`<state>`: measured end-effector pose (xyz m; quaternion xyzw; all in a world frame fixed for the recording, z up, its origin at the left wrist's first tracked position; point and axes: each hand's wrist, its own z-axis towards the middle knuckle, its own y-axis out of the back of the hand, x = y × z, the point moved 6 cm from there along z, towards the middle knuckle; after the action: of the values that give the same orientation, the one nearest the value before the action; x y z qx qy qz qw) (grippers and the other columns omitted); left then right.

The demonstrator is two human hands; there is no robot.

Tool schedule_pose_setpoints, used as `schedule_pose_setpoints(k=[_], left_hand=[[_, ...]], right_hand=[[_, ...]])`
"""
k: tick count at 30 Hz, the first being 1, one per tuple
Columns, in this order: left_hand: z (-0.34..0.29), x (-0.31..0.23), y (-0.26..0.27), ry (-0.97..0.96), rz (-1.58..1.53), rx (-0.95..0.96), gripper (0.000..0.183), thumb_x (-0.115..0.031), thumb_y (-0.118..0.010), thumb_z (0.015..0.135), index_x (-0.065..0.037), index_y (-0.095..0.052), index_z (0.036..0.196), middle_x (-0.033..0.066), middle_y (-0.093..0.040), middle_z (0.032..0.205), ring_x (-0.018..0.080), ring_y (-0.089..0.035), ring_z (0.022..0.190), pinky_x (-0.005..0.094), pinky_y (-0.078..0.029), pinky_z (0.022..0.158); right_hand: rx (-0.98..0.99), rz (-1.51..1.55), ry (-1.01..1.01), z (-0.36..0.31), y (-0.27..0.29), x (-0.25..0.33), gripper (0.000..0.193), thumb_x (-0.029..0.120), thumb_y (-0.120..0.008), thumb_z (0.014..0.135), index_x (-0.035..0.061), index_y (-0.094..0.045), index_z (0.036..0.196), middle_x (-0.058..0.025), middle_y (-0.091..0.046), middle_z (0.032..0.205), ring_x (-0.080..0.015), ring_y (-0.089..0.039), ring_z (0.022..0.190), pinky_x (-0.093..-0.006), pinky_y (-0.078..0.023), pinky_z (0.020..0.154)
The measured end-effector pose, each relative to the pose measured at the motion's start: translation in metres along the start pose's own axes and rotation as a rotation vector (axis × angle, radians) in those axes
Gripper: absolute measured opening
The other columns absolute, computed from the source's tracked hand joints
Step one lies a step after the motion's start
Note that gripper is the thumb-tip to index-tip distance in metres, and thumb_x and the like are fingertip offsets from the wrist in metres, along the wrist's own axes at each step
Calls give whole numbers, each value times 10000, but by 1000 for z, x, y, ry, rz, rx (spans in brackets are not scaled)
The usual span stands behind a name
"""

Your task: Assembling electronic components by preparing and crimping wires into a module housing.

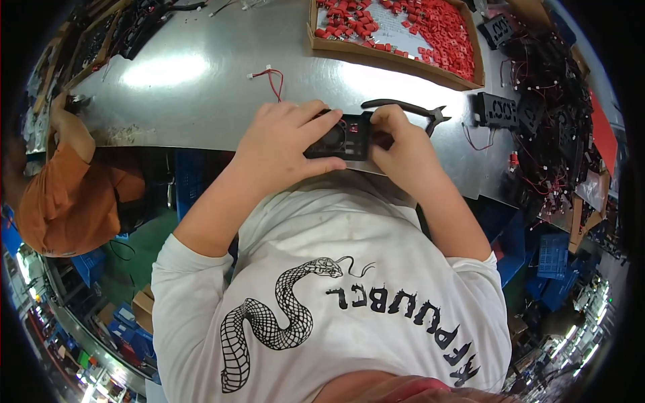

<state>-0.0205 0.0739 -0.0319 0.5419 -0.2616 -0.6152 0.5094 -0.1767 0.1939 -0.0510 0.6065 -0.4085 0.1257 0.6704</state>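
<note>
Black plastic forms the open rectangular housing [359, 144] held between the two hands at the near edge of the metal table [201, 101]. The left hand [285, 138] covers the left portion of the housing and grips it, with the fingers spread across the far side and the thumb extended along the near side. The right hand [404, 138] is at the right end of the housing, with its fingers bent and its thumb drawn toward them; whether they pinch the housing wall or a small part cannot be told. A small red component [353, 127] is visible inside the housing, toward its far right corner.

A pair of pliers [414, 109] with dark handles lies just beyond the right hand, its head pointing right. A red cable [274, 82] with white connectors lies beyond the left hand. Farther out, a shallow cardboard tray [396, 63] contains many loose red parts [447, 43].

To the right, a separate black unit [497, 109] lies beside a heap of black units [551, 114] with red and dark wires. At the far left, a co-worker in an orange top [64, 201] extends an arm to the table. Blue crates [553, 255] are visible below the table level at the right
</note>
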Motion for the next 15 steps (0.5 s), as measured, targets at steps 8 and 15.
schedule_pose_setpoints(k=[8, 15], left_hand=[[8, -16, -1, -80, 40, 37, 643, -540, -781, 791, -160, -666, 1297, 19, -650, 1232, 242, -620, 1002, 402, -440, 892], [10, -19, -2, -44, 66, 31, 645, -526, -798, 778, -166, -659, 1295, 12, -654, 1224, 234, -621, 978, 393, -443, 891]], right_hand=[[-105, -169, 385, -8, 27, 32, 200, 36, -796, 801, 33, -753, 996, -95, -652, 915, -234, -631, 768, -337, -512, 682], [-120, -193, 261, -8, 28, 34, 206, 52, -809, 782, 49, -779, 987, -93, -636, 889, -245, -648, 740, -349, -524, 659]])
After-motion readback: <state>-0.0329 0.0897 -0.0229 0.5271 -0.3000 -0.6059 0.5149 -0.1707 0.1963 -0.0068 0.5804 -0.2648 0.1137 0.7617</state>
